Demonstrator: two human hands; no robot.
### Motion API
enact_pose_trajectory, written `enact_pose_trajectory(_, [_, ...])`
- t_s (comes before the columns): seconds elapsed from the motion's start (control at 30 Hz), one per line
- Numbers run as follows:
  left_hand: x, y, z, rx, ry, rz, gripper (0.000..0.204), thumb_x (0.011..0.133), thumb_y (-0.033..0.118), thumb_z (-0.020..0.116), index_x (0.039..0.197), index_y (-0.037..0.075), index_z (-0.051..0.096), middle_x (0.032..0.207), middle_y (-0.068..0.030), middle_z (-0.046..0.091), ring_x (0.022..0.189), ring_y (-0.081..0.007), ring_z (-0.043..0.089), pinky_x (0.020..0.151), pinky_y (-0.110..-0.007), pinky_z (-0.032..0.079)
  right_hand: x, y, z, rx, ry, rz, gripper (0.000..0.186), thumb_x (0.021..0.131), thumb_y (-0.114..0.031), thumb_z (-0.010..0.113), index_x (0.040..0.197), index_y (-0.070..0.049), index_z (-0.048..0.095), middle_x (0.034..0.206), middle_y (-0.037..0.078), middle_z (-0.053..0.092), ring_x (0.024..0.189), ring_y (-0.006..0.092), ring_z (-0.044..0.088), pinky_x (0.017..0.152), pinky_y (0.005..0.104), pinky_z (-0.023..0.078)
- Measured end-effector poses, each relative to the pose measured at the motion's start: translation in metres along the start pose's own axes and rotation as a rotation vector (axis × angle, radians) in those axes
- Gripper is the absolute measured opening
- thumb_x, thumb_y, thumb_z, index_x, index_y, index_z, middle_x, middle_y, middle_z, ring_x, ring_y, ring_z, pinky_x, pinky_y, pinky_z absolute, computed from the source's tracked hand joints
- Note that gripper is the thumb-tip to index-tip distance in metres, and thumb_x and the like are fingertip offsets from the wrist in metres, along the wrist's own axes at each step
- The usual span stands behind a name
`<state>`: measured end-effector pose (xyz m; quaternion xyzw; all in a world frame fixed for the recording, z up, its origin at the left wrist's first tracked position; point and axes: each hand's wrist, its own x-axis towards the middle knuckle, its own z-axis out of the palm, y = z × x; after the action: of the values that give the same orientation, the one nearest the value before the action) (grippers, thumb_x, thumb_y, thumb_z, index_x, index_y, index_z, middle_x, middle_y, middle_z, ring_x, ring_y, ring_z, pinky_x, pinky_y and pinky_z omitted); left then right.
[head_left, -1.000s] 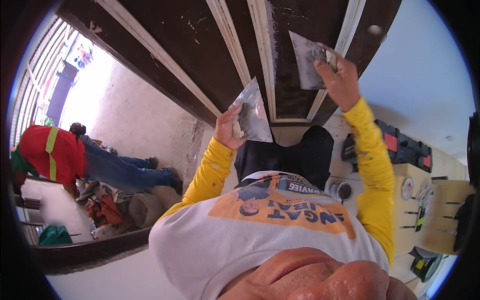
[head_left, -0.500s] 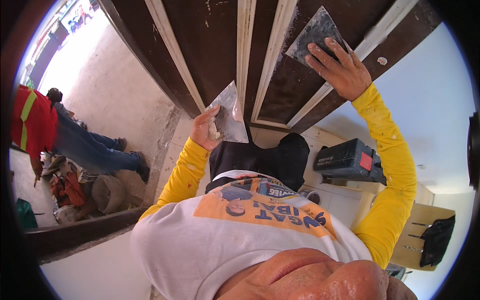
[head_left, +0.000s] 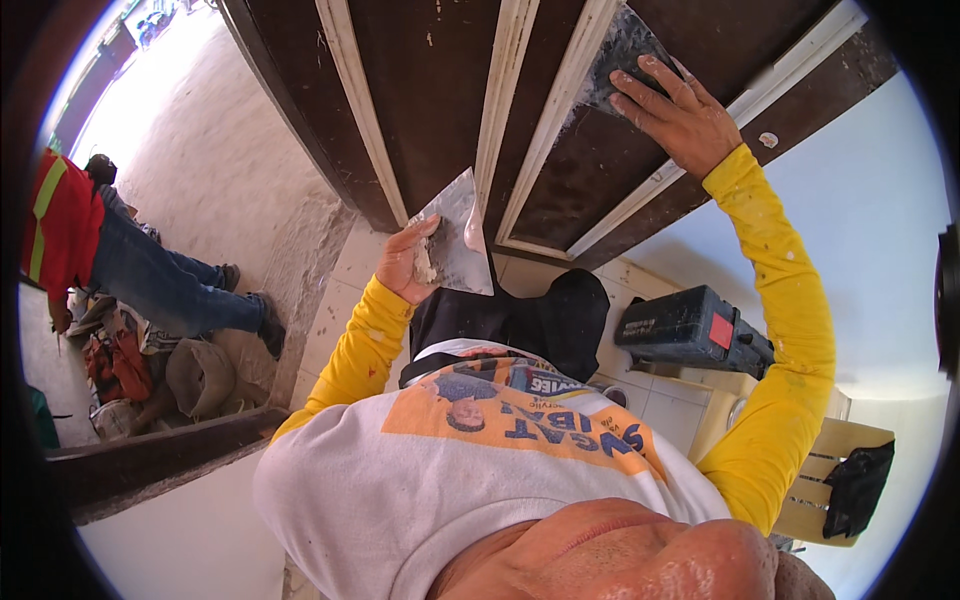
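My left hand [head_left: 408,258] grips a wide metal putty knife [head_left: 460,230], its plate smeared with pinkish-white filler, held in front of my body just below a dark brown panelled door [head_left: 420,80]. My right hand [head_left: 690,120] is wrapped over a second metal putty knife [head_left: 620,60], pressing its blade against the door beside a pale moulding strip [head_left: 550,155] marked with white smears. My right fingers lie over the back of that blade, which hides its handle.
A co-worker in red top and jeans [head_left: 160,275] bends at the left, by cloth bags [head_left: 198,375] beyond a dark sill [head_left: 150,460]. At the right are a black toolbox [head_left: 670,330], a wooden chair [head_left: 815,475] with dark cloth, and a white wall [head_left: 880,210].
My right hand has turned over with its putty knife, back now toward me, and moved up along the door. The view has shifted, putting my left hand lower and leftward in the picture.
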<state>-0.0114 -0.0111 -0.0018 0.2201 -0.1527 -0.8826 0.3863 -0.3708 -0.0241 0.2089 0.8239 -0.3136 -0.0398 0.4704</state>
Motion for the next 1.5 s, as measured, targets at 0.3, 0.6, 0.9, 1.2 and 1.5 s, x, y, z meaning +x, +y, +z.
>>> enact_pose_trajectory(0.3, [0.010, -0.005, -0.007, -0.030, -0.028, 0.100, 0.034, 0.087, 0.029, 0.062, 0.112, 0.006, 0.063, 0.103, -0.0076, 0.068, 0.093, -0.0223, 0.066, 0.085, -0.038, 0.053, -0.046, -0.049, -0.087, 0.278, 0.436, 0.525, 0.036, 0.090, -0.015, 0.058, 0.125, -0.006, 0.059, 0.130, 0.009, 0.057, 0.121, 0.0295, 0.051, 0.101, 0.0380, 0.042])
enact_pose_trajectory(0.6, [0.031, -0.013, 0.088, -0.048, -0.172, 0.390, 0.032, 0.093, 0.025, 0.058, 0.119, 0.006, 0.061, 0.117, -0.0076, 0.065, 0.106, -0.0235, 0.063, 0.097, -0.038, 0.047, 0.001, -0.175, -0.039, 1.355, 0.984, 1.209, 0.049, 0.100, -0.029, 0.049, 0.131, 0.009, 0.047, 0.119, 0.010, 0.061, 0.096, 0.0123, 0.059, 0.087, 0.0262, 0.048])
enact_pose_trajectory(0.9, [0.036, -0.009, 0.100, 0.284, -0.049, 0.651, 0.033, 0.090, 0.031, 0.065, 0.111, 0.006, 0.066, 0.111, -0.0036, 0.067, 0.103, -0.0181, 0.062, 0.096, -0.032, 0.046, -0.046, -0.217, -0.022, 1.090, 0.290, 0.795, 0.030, 0.093, -0.017, 0.058, 0.117, 0.001, 0.059, 0.097, 0.021, 0.067, 0.079, 0.0359, 0.069, 0.068, 0.0329, 0.054])
enact_pose_trajectory(1.2, [0.035, -0.044, 0.093, 0.096, -0.023, 0.445, 0.033, 0.089, 0.028, 0.064, 0.113, 0.006, 0.064, 0.117, -0.0056, 0.065, 0.110, -0.0220, 0.060, 0.100, -0.037, 0.044, -0.024, -0.207, -0.027, 1.386, 1.080, 1.566, 0.044, 0.096, -0.030, 0.060, 0.123, 0.005, 0.057, 0.098, 0.002, 0.062, 0.084, 0.0072, 0.051, 0.078, 0.0206, 0.042])
enact_pose_trajectory(1.5, [0.038, -0.042, 0.078, 0.978, 0.012, 0.866, 0.034, 0.090, 0.027, 0.063, 0.116, 0.005, 0.063, 0.116, -0.0051, 0.065, 0.109, -0.0210, 0.060, 0.100, -0.035, 0.044, -0.053, -0.209, -0.037, 1.154, 0.494, 0.998, 0.022, 0.093, -0.015, 0.060, 0.106, 0.002, 0.060, 0.086, 0.017, 0.067, 0.076, 0.0260, 0.068, 0.065, 0.0326, 0.053])
